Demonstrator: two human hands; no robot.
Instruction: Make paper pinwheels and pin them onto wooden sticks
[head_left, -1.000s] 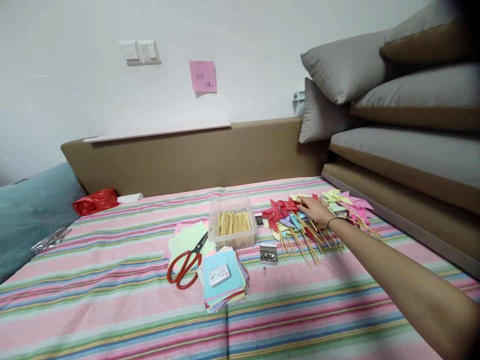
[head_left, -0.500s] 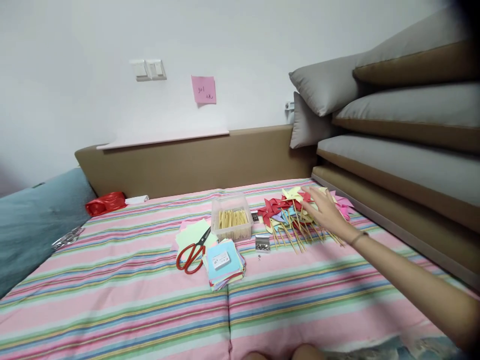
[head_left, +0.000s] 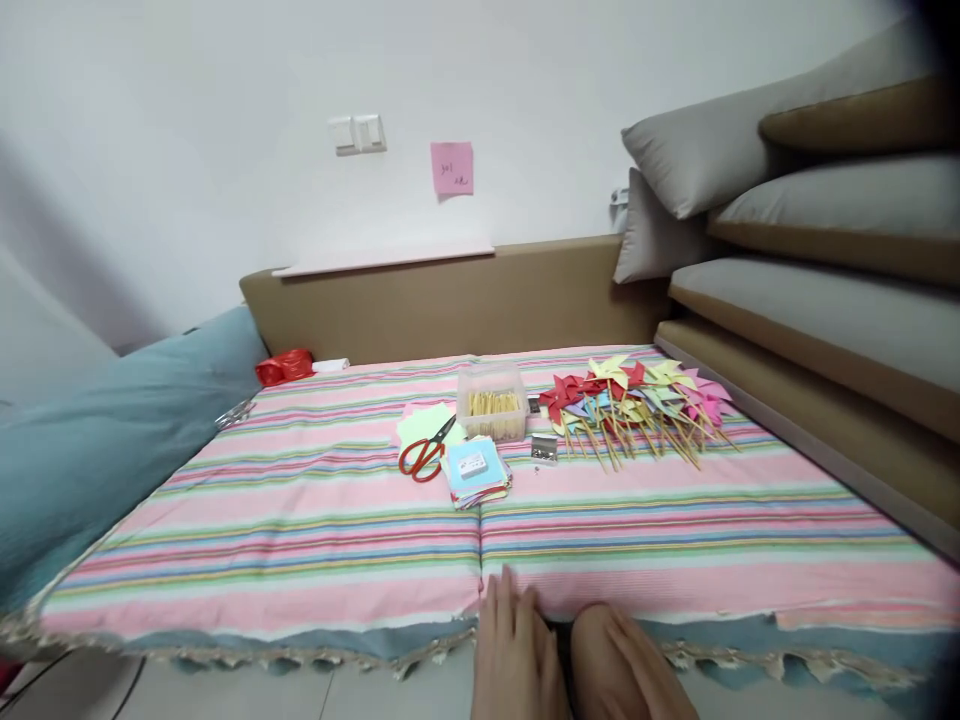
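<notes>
My left hand (head_left: 512, 645) rests flat on my knee at the bottom of the head view, fingers stretched out, holding nothing. Beside it, my right hand (head_left: 646, 668) lies along my other knee, empty, its fingers laid out and partly merging with the leg. Farther off on the striped cloth (head_left: 300, 560) lies a bunch of paper pinwheels (head_left: 626, 400) on sticks, in red, yellow, blue and pink. Left of them stands a clear plastic box (head_left: 491, 430) of wooden sticks. Red-handled scissors (head_left: 427, 455) rest by a stack of coloured paper squares (head_left: 472, 485) topped with a small white box (head_left: 472, 465).
A small open box of metal pins (head_left: 544, 450) sits between the paper and the pinwheels. Grey and brown cushions (head_left: 817, 290) are piled at the right. A red plastic bag (head_left: 285, 367) lies at the back left, near the blue armrest (head_left: 172, 380).
My right hand has left the pinwheels and come back to my knee. My left hand has come into view on the other knee. The view has shifted left and down.
</notes>
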